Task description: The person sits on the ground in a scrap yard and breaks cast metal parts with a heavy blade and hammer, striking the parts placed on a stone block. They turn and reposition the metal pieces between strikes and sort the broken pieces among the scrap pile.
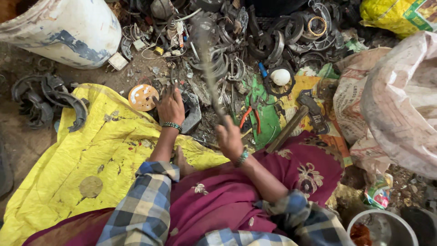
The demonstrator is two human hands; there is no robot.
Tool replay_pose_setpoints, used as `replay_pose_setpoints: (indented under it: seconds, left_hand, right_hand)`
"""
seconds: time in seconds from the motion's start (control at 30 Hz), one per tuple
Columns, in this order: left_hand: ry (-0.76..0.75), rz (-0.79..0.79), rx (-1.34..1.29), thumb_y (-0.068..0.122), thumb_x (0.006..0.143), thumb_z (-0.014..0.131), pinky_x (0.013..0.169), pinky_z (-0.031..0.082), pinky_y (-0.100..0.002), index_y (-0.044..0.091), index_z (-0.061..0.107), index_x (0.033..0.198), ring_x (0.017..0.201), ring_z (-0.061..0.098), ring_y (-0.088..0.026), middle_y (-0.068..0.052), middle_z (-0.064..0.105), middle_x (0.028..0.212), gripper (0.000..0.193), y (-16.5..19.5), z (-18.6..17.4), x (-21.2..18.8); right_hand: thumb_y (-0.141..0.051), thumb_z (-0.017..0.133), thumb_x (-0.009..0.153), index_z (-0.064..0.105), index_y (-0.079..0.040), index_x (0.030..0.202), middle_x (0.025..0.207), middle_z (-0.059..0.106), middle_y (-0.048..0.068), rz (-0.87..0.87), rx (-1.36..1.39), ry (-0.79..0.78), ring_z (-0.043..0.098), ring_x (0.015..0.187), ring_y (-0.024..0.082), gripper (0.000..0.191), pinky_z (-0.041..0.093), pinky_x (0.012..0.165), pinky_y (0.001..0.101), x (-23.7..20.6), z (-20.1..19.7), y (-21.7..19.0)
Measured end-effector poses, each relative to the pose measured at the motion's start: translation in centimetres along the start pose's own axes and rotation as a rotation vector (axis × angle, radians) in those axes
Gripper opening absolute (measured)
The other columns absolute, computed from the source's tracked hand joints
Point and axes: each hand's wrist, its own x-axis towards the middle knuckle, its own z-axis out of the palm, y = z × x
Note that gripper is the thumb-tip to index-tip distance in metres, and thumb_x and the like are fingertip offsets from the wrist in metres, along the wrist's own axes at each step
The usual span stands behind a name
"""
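Nearest, checked sleeves and a maroon skirt [282,177] over a yellow sheet [77,155] spread on the dirt floor [18,141]. Right hand [229,139] closed around a blurred metal rod [208,68] raised over the scrap-metal heap [255,41]. Left hand [170,105], fingers spread, pressed on a grey metal piece [192,111] beside an orange disc [142,97]. White drum [68,27] far left, sacks [400,100] right.

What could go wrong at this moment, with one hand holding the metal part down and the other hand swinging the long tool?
1. The left hand presses a grey metal part right where the blurred long tool in the right hand seems aimed; a missed blow might hit the fingers.
2. Both hands are bare, so flying chips or the sharp scrap pile could cut them.
3. The pliers and hammer lie close and could be struck.
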Motion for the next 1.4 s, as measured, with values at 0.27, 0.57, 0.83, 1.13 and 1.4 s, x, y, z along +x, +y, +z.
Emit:
replay_pose_setpoints:
  seconds: [0.27,0.57,0.83,1.13,1.4]
  left_hand:
    - [0.026,0.028,0.068,0.043,0.111,0.027,0.116,0.02,-0.069,0.014,0.053,0.15,0.142,0.046,-0.037,-0.015,0.054,0.151,0.055,0.0,0.6,0.5]
    - [0.015,0.008,0.108,0.039,0.109,0.035,0.12,0.017,-0.066,0.015,0.048,0.152,0.143,0.044,-0.035,-0.014,0.054,0.152,0.051,1.1,-0.2,0.5]
    - [-0.034,-0.043,0.114,0.027,0.107,0.044,0.122,0.02,-0.061,0.01,0.048,0.15,0.146,0.041,-0.03,-0.011,0.05,0.155,0.046,0.7,0.2,-1.2]
    - [0.082,0.053,0.044,0.036,0.112,0.041,0.125,0.021,-0.056,0.011,0.067,0.133,0.148,0.042,-0.03,-0.01,0.052,0.156,0.041,-1.4,1.9,-1.8]
    - [-0.265,0.123,-0.353,0.05,0.11,0.038,0.132,0.012,-0.049,0.014,0.067,0.138,0.159,0.03,-0.03,-0.012,0.041,0.165,0.055,-4.7,0.2,-0.4]
  right_hand:
    - [-0.044,0.044,0.108,0.056,-0.004,0.103,0.061,0.053,0.002,0.219,0.002,-0.028,0.05,0.051,0.012,0.042,0.042,0.046,0.0316,-0.2,-0.9,-1.6]
    - [-0.042,0.046,0.107,0.059,-0.005,0.123,0.065,0.053,-0.001,0.274,-0.067,-0.098,0.049,0.053,0.011,0.042,0.039,0.042,0.031,0.3,1.1,0.6]
    - [-0.041,0.043,0.109,0.06,-0.003,0.114,0.06,0.054,0.002,0.098,-0.026,0.034,0.053,0.049,0.014,0.042,0.042,0.046,0.0335,0.4,-1.3,-0.7]
    - [-0.039,0.046,0.109,0.057,-0.003,0.107,0.061,0.052,-0.001,0.093,0.122,0.045,0.051,0.052,0.009,0.037,0.042,0.049,0.0297,-1.0,-1.0,-1.1]
    - [-0.042,0.048,0.108,0.059,-0.003,0.108,0.064,0.05,-0.001,0.245,0.084,0.028,0.048,0.055,0.008,0.04,0.042,0.05,0.0295,-0.9,0.3,2.1]
